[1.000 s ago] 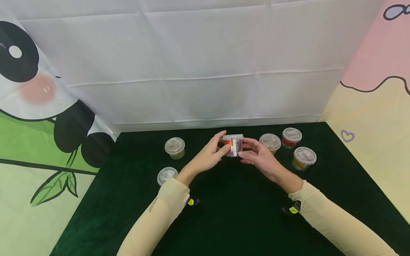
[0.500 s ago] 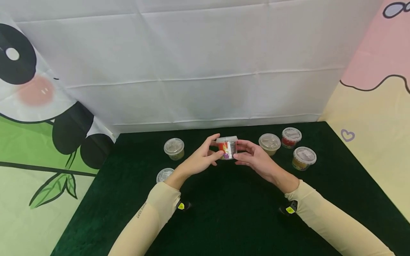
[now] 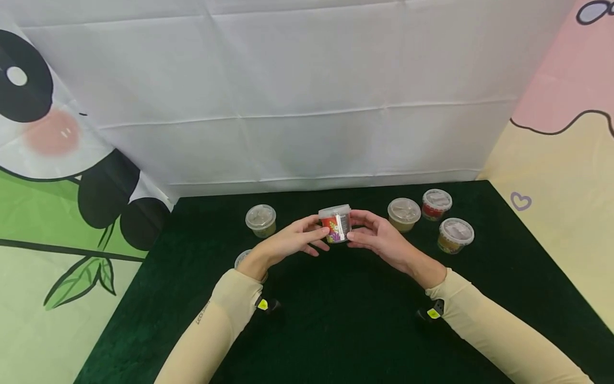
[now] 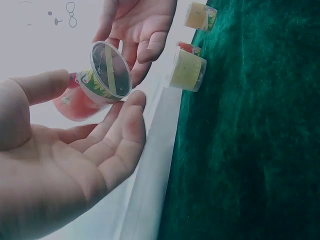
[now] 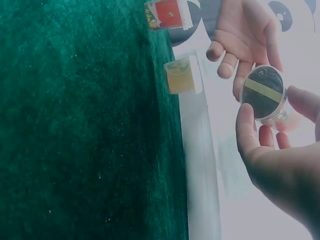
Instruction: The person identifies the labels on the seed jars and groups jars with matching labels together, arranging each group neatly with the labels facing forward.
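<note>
In the head view, a person holds a small red cup (image 3: pixel 335 224) with a clear lid up above the dark green table (image 3: pixel 355 320), near the middle. The left hand (image 3: pixel 288 244) pinches one side of the cup with its thumb and fingers. The right hand (image 3: pixel 379 239) holds the other side with its fingertips. Three more little cups sit on the table to the right: a tan cup (image 3: pixel 404 214), a red-label cup (image 3: pixel 436 204) and a yellow cup (image 3: pixel 454 236). A pale cup (image 3: pixel 261 220) sits to the left. Another lidded cup (image 3: pixel 241 259) peeks out from behind the left wrist. A white cloth (image 3: pixel 307 96) hangs behind the table.

In the left wrist view, the left hand (image 4: pixel 65 170) is close and big. Its thumb and fingers touch the small red cup (image 4: pixel 95 82). The right hand (image 4: pixel 137 30) is on the far side of the cup.

In the right wrist view, the right hand (image 5: pixel 282 160) has its thumb and fingertips around the cup's round bottom (image 5: pixel 262 92). The left hand (image 5: pixel 245 35) reaches in from above with bent fingers.
</note>
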A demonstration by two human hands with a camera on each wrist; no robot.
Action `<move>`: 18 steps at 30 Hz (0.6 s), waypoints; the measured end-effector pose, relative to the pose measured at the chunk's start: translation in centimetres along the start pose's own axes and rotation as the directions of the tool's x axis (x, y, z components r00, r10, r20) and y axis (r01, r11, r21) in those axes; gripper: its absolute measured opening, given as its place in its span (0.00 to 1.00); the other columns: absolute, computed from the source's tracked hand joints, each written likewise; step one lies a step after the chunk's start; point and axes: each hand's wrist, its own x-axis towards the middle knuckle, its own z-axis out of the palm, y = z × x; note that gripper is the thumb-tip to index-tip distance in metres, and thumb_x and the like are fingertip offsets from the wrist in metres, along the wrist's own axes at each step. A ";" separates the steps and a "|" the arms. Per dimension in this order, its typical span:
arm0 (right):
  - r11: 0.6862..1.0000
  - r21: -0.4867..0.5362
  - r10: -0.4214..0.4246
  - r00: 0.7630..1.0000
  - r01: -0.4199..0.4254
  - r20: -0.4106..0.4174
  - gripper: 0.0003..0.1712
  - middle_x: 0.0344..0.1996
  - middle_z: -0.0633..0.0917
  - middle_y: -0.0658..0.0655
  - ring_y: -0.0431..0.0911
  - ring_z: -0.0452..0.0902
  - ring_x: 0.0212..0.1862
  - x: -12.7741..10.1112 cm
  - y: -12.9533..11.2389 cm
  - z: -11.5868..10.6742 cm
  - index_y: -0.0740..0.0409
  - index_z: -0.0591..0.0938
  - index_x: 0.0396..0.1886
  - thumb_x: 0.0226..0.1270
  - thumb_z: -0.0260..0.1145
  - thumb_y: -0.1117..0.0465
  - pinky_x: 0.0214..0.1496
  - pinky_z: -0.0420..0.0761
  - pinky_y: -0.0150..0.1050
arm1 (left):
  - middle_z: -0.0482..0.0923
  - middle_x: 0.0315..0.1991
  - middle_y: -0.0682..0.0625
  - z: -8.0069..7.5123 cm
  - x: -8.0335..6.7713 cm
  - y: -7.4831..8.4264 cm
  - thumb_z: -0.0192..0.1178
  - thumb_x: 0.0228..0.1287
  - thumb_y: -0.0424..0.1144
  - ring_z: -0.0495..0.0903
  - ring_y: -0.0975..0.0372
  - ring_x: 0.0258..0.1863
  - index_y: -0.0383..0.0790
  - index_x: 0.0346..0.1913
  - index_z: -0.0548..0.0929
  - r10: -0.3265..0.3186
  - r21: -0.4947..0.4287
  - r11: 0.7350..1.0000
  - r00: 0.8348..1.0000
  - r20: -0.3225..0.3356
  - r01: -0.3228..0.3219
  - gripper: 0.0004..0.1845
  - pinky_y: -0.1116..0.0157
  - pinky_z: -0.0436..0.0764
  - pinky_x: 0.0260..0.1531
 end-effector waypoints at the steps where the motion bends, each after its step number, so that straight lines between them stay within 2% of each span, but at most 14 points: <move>1: 1.000 0.000 -0.002 1.000 0.002 0.000 0.35 0.66 0.66 0.66 0.50 0.78 0.58 0.0 0.0 0.0 0.63 0.58 0.77 0.75 0.60 0.68 0.61 0.79 0.44 | 0.73 0.63 0.42 0.0 -0.1 0.0 0.50 0.80 0.52 0.80 0.51 0.57 0.43 0.76 0.60 -0.006 0.008 1.000 1.000 0.009 0.006 0.30 0.54 0.80 0.55; 13: 1.000 0.003 0.004 1.000 -0.004 0.002 0.35 0.67 0.66 0.66 0.51 0.77 0.59 0.1 0.2 0.1 0.62 0.58 0.77 0.75 0.60 0.68 0.61 0.79 0.45 | 0.73 0.64 0.42 -0.2 -0.3 -0.2 0.49 0.80 0.53 0.80 0.52 0.56 0.42 0.75 0.61 -0.004 0.030 1.000 1.000 0.022 0.003 0.30 0.53 0.79 0.56; 18: 1.000 -0.005 0.003 1.000 -0.003 0.006 0.37 0.68 0.65 0.66 0.52 0.76 0.60 0.0 0.2 0.0 0.58 0.56 0.78 0.75 0.60 0.67 0.61 0.79 0.46 | 0.72 0.64 0.42 -0.2 -0.2 -0.2 0.50 0.79 0.53 0.80 0.52 0.56 0.42 0.76 0.61 -0.003 0.036 0.999 1.000 0.027 0.003 0.31 0.53 0.79 0.56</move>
